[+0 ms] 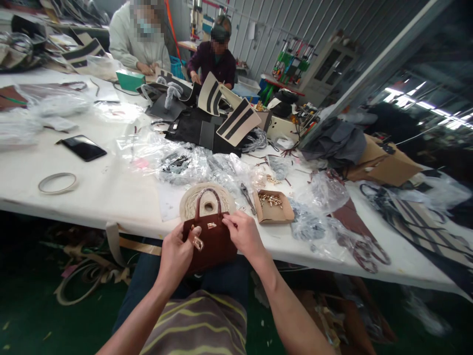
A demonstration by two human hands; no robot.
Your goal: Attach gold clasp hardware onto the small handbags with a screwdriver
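A small brown handbag (212, 246) stands upright at the table's front edge, its arched handle (208, 191) raised and a gold clasp (212, 225) on its front. My left hand (181, 246) grips the bag's left upper side, fingers closed. A gold metal buckle-like fitting (198, 242) hangs by my left thumb; whether it is attached to the bag I cannot tell. With thumb and fingers pinched together, my right hand (242, 231) holds the bag's upper right edge near the handle's base. Behind the bag lies a cream roll of tape or cord (187, 203).
Right of the bag are pliers (248, 198) and a cardboard box (275, 214) of gold fittings. Clear plastic wrap (207, 165) and striped panels (239, 122) lie farther back. A phone (84, 148) and a tape ring (57, 183) are at left. Two people (138, 39) work across the table.
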